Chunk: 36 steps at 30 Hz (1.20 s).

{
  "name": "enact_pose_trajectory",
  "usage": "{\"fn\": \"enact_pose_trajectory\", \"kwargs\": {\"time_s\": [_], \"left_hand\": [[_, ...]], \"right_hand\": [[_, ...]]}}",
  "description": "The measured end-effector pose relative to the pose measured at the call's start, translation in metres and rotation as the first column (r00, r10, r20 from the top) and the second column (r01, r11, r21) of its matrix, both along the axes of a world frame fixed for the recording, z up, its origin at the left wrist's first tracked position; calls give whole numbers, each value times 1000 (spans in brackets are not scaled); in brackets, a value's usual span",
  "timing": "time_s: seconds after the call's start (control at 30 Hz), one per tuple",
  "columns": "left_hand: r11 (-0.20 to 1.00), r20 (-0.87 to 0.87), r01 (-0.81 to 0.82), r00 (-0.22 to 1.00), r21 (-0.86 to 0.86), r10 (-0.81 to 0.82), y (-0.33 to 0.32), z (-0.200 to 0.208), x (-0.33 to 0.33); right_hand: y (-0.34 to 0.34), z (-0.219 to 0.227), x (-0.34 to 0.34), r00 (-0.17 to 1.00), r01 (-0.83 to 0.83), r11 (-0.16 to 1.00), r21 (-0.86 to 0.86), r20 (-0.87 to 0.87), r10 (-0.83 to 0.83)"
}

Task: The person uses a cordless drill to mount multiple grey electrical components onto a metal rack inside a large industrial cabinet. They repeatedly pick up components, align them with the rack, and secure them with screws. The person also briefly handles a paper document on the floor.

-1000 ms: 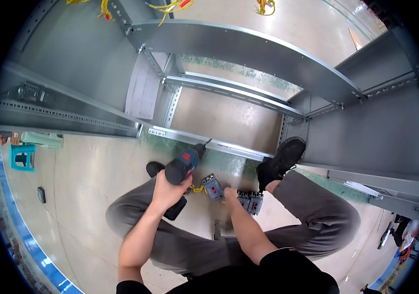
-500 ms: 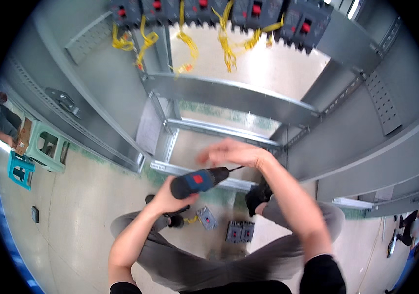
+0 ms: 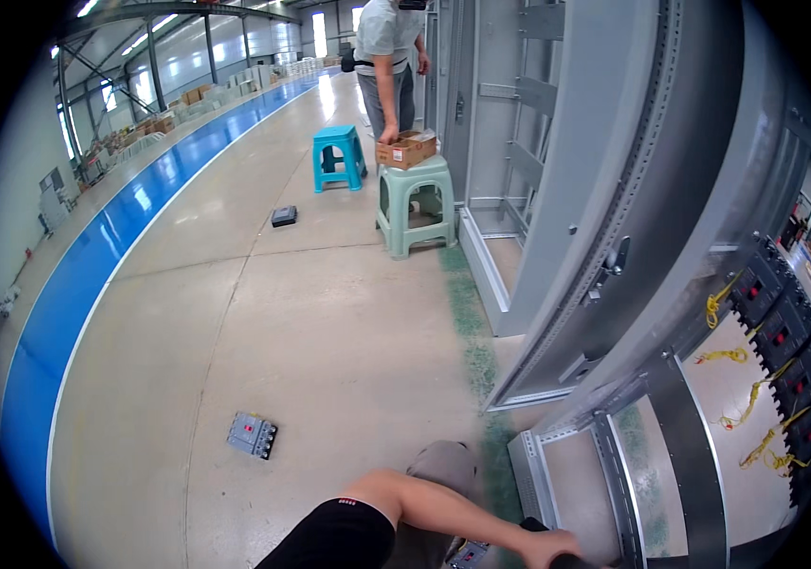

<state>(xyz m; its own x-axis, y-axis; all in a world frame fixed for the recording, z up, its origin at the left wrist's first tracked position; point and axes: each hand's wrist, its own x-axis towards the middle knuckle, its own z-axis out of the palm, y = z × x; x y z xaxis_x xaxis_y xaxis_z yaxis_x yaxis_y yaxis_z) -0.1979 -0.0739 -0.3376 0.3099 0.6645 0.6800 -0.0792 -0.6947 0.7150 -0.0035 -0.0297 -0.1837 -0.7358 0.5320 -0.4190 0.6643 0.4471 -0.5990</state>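
Observation:
At the lower edge my left hand (image 3: 549, 547) is closed around the cordless drill (image 3: 571, 561), of which only dark parts show beside the hand; the rest is cut off by the frame. Beneath my left forearm a circuit breaker (image 3: 469, 553) lies on the floor, partly hidden. Another grey circuit breaker (image 3: 252, 434) with a red switch lies on the floor to the left. To the right, mounted circuit breakers (image 3: 781, 338) stand in a row in the open grey cabinet, with yellow wires (image 3: 754, 403) hanging from them. My right hand is out of view.
A cabinet door (image 3: 614, 218) stands open on the right. Farther off, a person (image 3: 388, 57) reaches into a cardboard box (image 3: 407, 150) on a pale green stool (image 3: 417, 209). A blue stool (image 3: 337, 159) and a dark case (image 3: 284, 216) are nearby. A blue floor lane (image 3: 92, 275) runs along the left.
The view has swung to the left, bringing the aisle and the other person into sight. My left hand and the drill now sit at the lower edge; my right hand has left the view.

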Motion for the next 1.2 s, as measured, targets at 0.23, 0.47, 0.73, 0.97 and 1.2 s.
{"fn": "enact_pose_trajectory", "kwargs": {"time_s": [0.23, 0.47, 0.73, 0.97, 1.2], "left_hand": [[203, 699, 669, 682, -715, 214, 28, 69, 7], [454, 451, 408, 893, -792, -17, 30, 63, -34], [635, -41, 94, 980, -767, -195, -4, 63, -50], [62, 501, 505, 823, -861, 268, 35, 56, -62], [112, 518, 509, 803, -853, 296, 30, 60, -42]], "right_hand": [[84, -35, -23, 999, 33, 593, 804, -37, -5], [68, 26, -26, 991, 52, 992, 117, -126, -37], [76, -4, -19, 884, -175, 603, -778, 146, 445], [104, -44, -67, 986, -18, 767, 642, -118, 122], [103, -39, -53, 974, -31, 785, 618, -158, 163]]}}
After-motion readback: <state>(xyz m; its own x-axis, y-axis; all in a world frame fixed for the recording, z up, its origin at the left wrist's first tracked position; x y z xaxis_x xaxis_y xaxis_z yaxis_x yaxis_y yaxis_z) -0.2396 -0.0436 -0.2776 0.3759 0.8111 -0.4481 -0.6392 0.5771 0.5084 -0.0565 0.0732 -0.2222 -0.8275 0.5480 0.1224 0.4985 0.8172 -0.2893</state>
